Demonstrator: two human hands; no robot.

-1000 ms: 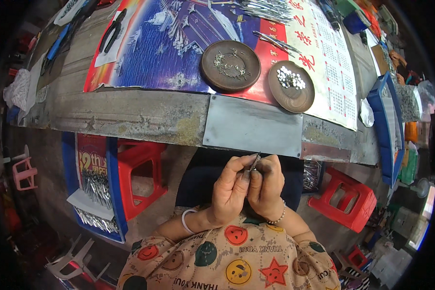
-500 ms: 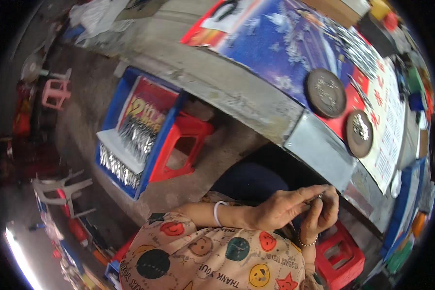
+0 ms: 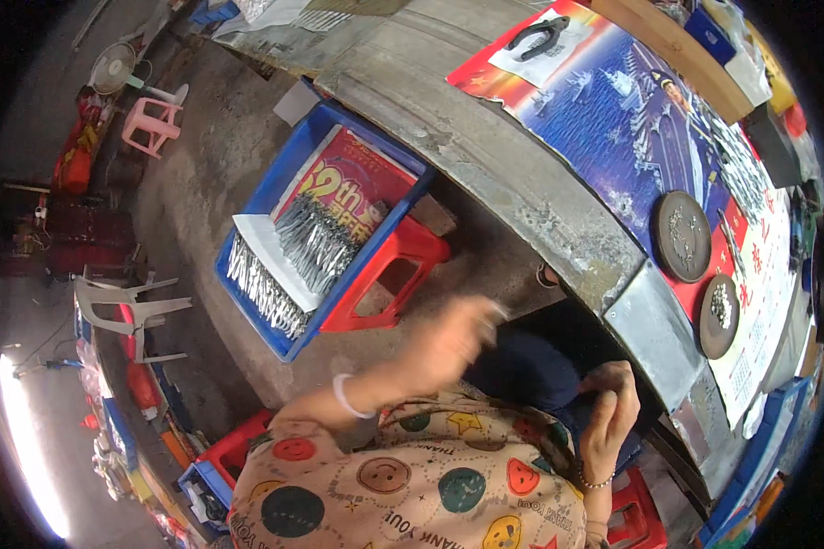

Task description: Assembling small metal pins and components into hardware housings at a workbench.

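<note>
My left hand (image 3: 453, 340), smeared by motion, hangs over my lap to the right of the blue bin. A pale streak shows at its fingertips; I cannot tell what it is or how the fingers stand. My right hand (image 3: 611, 412) stays by the table edge, its fingers curled in towards the thumb; whatever they hold is hidden. Packed in the blue bin (image 3: 264, 194) are slim silver metal pieces (image 3: 319, 240) in two rows, parted by a white strip (image 3: 275, 261). A red printed sheet (image 3: 362, 165) lies at the bin's far end.
A red stool (image 3: 403, 274) stands under the bin. On the table (image 3: 513, 197) are two round brown dishes (image 3: 680, 236) of small metal parts, a heap of slender metal pieces (image 3: 740, 160), a poster (image 3: 586, 119) and a black horseshoe-shaped item (image 3: 537, 38). A grey chair (image 3: 137, 311) stands left.
My hands were together at the table edge, fingers meeting on a small item. Now the left has swung left towards the bin, while the right stays near the edge. The view has shifted.
</note>
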